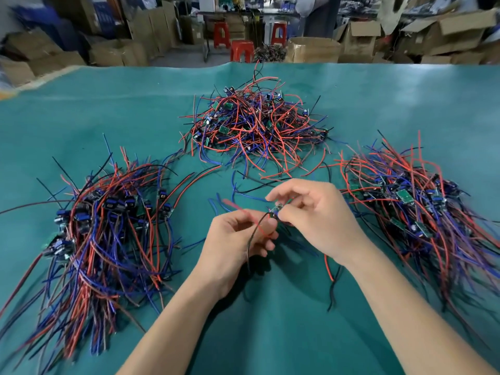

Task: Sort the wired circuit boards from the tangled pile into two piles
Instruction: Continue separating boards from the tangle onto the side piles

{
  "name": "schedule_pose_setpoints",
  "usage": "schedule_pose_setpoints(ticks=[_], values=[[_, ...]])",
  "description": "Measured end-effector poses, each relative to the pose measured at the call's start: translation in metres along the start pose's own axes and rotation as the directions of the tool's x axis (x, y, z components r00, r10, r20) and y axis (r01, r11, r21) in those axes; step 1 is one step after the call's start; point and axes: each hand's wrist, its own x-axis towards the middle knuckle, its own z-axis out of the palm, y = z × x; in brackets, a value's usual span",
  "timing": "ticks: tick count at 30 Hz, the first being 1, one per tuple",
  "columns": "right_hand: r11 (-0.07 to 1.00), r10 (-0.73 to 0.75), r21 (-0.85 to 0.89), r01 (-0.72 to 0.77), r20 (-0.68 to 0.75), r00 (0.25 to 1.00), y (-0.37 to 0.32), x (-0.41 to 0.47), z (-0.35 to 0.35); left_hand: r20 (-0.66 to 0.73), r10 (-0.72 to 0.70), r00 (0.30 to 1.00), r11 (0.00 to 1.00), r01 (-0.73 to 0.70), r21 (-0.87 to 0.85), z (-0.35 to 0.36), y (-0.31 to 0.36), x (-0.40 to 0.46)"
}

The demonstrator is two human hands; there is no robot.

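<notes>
A tangled pile [254, 123] of small circuit boards with red, blue and black wires lies at the table's centre back. One sorted pile [108, 228] spreads at the left, another sorted pile [414, 209] at the right. Between them, my right hand [316, 220] pinches a small wired circuit board [277, 209] just above the table. My left hand [238, 239] holds that board's red and black wires [257, 226] between curled fingers. More of its wires trail below my right wrist.
A teal cloth [108, 117] covers the table. Loose wires lie between the piles. Beyond the far edge stand cardboard boxes [313, 50] and red stools [242, 50].
</notes>
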Motion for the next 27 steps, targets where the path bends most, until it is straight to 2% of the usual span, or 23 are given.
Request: schedule_pose_setpoints(ticks=[2,4,7,8,10,12,13,15,20,24,27], values=[[1.0,0.0,-0.01,0.0,0.002,1.0,-0.001,-0.001,-0.003,-0.015,0.024,1.0,0.999,-0.024,0.041,0.0,-0.001,0.0],[0.995,0.05,0.082,-0.052,0.021,0.999,0.0,0.0,-0.006,-0.01,0.056,0.998,0.996,-0.055,0.063,0.0,-0.001,0.0],[0.956,0.119,0.263,-0.13,0.059,0.991,0.001,0.001,-0.011,0.003,0.072,0.997,0.996,-0.072,-0.044,-0.003,0.003,0.0],[0.918,0.142,0.362,-0.163,0.084,0.986,0.001,0.001,-0.011,0.014,0.066,0.998,0.991,-0.064,-0.116,-0.005,0.005,0.0],[0.772,0.203,0.587,-0.245,0.138,0.969,-0.002,0.001,-0.009,0.039,0.034,0.999,0.973,-0.025,-0.228,-0.009,0.01,0.0],[0.636,0.257,0.716,-0.289,0.157,0.954,-0.003,0.001,-0.006,0.039,0.015,0.999,0.973,-0.006,-0.229,-0.009,0.01,-0.001],[0.609,0.268,0.734,-0.302,0.168,0.949,-0.004,0.001,-0.004,0.035,0.012,0.999,0.977,-0.004,-0.215,-0.008,0.01,-0.001],[0.623,0.251,0.715,-0.316,0.2,0.947,-0.005,-0.001,0.002,0.022,0.009,1.0,0.979,-0.004,-0.206,-0.005,0.009,-0.003],[0.767,0.174,0.593,-0.244,0.173,0.969,-0.007,-0.005,0.004,-0.008,0.022,1.0,0.975,-0.023,-0.221,-0.005,0.008,-0.002],[0.808,0.132,0.543,-0.228,0.21,0.969,-0.007,-0.004,-0.006,0.05,0.003,0.999,0.981,0.007,-0.194,-0.006,0.008,-0.002],[0.811,0.119,0.519,-0.269,0.303,0.945,-0.006,-0.004,-0.011,0.073,-0.001,0.997,0.982,0.015,-0.188,-0.008,0.008,-0.002]])
